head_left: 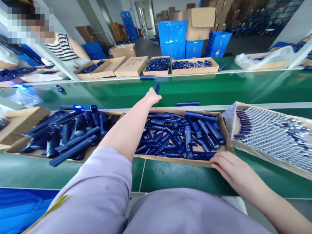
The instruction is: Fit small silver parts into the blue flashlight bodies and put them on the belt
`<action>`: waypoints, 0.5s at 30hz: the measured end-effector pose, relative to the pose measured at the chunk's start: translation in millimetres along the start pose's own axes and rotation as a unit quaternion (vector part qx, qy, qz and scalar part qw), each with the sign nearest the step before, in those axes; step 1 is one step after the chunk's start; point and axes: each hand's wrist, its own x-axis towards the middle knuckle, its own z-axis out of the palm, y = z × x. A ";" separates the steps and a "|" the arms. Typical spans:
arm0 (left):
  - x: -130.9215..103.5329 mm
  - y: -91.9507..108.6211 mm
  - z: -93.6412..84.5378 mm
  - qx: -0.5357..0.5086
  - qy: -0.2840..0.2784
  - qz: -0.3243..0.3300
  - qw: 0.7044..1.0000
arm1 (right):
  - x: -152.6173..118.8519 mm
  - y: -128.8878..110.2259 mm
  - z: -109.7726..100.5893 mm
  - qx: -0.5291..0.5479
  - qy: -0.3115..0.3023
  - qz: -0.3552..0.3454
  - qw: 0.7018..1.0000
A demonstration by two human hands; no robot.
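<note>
My left hand reaches forward over the green conveyor surface, its fingers closed around a short dark blue tubular part. Under that forearm lies a shallow cardboard tray full of blue plastic casings, some of them with cut-out slots. At the tray's near right corner, my right hand has its fingers bent closed over the rim. Its fingertips meet the end of a slotted blue casing lying along the front wall. A loose blue tube lies just beyond the tray.
Longer blue casings fill another tray on the left, some jutting over its front. On the right, a lined box holds rows of silvery parts. Across the belt stand more part-filled boxes. A person in a striped top is at far left.
</note>
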 end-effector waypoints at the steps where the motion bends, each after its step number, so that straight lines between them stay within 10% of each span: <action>1: -6.7 2.7 -0.5 0.009 0.015 0.023 1.000 | 1.1 3.3 -2.1 0.001 0.011 0.000 1.000; 5: -67.9 19.0 6.1 0.055 0.014 0.277 0.959 | 11.3 17.2 -18.7 0.025 -0.012 -0.007 1.000; 8: -139.9 28.1 24.2 0.044 -0.160 0.437 0.884 | 33.0 31.9 -24.1 0.014 -0.074 0.000 0.997; 12: -207.4 26.0 52.2 -0.038 -0.239 0.442 0.864 | 70.0 41.8 -24.5 -0.017 -0.202 -0.020 0.979; 15: -218.0 22.1 56.1 -0.124 -0.248 0.372 0.886 | 80.1 26.0 -36.3 -0.056 -0.178 -0.069 0.980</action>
